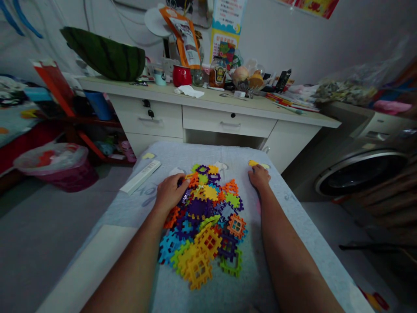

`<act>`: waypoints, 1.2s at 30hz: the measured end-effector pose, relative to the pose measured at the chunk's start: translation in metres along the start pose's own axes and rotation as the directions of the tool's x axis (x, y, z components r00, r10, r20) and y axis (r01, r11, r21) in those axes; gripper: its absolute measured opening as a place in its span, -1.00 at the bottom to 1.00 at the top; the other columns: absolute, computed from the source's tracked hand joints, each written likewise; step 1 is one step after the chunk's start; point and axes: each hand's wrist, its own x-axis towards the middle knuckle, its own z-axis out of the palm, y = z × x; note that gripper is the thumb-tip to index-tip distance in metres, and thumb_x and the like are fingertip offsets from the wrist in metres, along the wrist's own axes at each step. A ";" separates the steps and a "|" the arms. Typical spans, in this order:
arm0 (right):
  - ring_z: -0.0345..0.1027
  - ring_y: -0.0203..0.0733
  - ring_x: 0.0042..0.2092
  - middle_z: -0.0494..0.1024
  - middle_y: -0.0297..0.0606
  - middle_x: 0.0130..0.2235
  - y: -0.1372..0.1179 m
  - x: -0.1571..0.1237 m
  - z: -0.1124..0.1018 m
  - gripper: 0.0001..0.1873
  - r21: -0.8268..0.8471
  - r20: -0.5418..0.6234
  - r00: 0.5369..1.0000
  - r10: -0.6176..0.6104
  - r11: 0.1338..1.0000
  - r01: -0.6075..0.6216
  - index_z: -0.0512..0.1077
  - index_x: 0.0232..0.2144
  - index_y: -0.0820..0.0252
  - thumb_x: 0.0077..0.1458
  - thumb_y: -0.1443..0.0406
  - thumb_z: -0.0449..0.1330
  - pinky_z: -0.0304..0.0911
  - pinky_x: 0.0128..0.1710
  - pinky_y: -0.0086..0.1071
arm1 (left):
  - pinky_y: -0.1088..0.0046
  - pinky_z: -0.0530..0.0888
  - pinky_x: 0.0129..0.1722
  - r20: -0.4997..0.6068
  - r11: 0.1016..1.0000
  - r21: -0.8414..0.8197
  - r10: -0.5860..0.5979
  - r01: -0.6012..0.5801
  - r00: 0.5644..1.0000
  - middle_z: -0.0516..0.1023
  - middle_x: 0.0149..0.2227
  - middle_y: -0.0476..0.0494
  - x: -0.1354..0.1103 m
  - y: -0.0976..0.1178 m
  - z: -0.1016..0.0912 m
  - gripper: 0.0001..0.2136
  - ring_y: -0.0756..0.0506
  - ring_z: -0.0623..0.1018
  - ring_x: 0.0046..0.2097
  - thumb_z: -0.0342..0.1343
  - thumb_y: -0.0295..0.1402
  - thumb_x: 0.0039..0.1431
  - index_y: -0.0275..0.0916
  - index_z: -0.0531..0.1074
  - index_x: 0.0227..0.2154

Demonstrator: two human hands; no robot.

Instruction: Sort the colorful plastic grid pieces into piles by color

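Observation:
A heap of flat plastic interlocking tiles (208, 221) in yellow, orange, purple, blue and green lies on a table covered with a pale blue cloth (286, 204). My left hand (170, 191) rests on the heap's left upper edge, fingers curled over a purple and an orange tile. My right hand (259, 177) lies knuckles-up on the cloth to the right of the heap, fingers bent, just behind a lone yellow tile (253, 163). What its fingers hold, if anything, is hidden.
A long white box (140, 176) lies at the table's left edge. Behind stands a white desk (208, 117) with a half watermelon (104, 55), a red mug (181, 75) and clutter. A washing machine (361, 169) is at right, a pink lined bin (55, 165) at left.

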 end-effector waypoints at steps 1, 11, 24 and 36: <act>0.09 0.26 0.23 0.26 0.00 0.26 -0.001 0.000 -0.001 -0.54 0.014 -0.027 1.000 -0.007 1.000 0.008 0.43 0.09 0.18 0.16 0.20 0.09 0.06 0.14 0.21 | 0.27 0.35 0.06 0.000 1.000 0.002 -0.001 0.001 1.000 0.57 0.02 -0.15 0.000 0.000 0.000 -0.64 -0.19 0.51 0.06 -0.03 -0.10 0.24 -0.14 0.48 -0.04; 0.13 -0.02 0.25 0.36 -0.19 0.23 -0.082 -0.029 0.003 -0.59 0.281 0.100 0.758 -0.645 0.749 0.600 0.39 0.10 0.12 0.22 0.26 0.05 0.00 0.25 -0.05 | 0.27 0.36 0.04 -0.021 1.000 0.003 0.008 -0.008 1.000 0.58 -0.01 -0.14 0.000 -0.001 0.002 -0.65 -0.20 0.52 0.03 -0.02 -0.10 0.24 -0.13 0.49 -0.06; 0.34 -0.10 -0.10 0.57 -0.20 -0.20 -0.105 -0.051 -0.001 -0.78 0.118 0.215 0.723 -0.656 0.753 0.648 0.54 -0.25 0.15 0.13 0.36 0.09 0.10 0.00 -0.23 | 0.25 0.35 0.08 -0.016 1.000 -0.006 0.008 -0.008 1.000 0.57 0.00 -0.14 0.000 0.000 0.001 -0.65 -0.20 0.51 0.05 -0.02 -0.10 0.23 -0.12 0.49 -0.06; 0.36 -0.11 -0.19 0.54 -0.12 -0.22 -0.020 0.003 -0.021 -0.72 0.296 -0.260 0.946 -0.194 0.916 0.269 0.51 -0.29 0.24 -0.02 0.36 0.05 0.27 -0.06 -0.23 | 0.27 0.36 0.06 0.013 1.000 -0.017 -0.025 0.025 1.000 0.57 0.02 -0.14 0.000 0.004 -0.003 -0.65 -0.20 0.50 0.06 -0.01 -0.10 0.22 -0.12 0.48 -0.05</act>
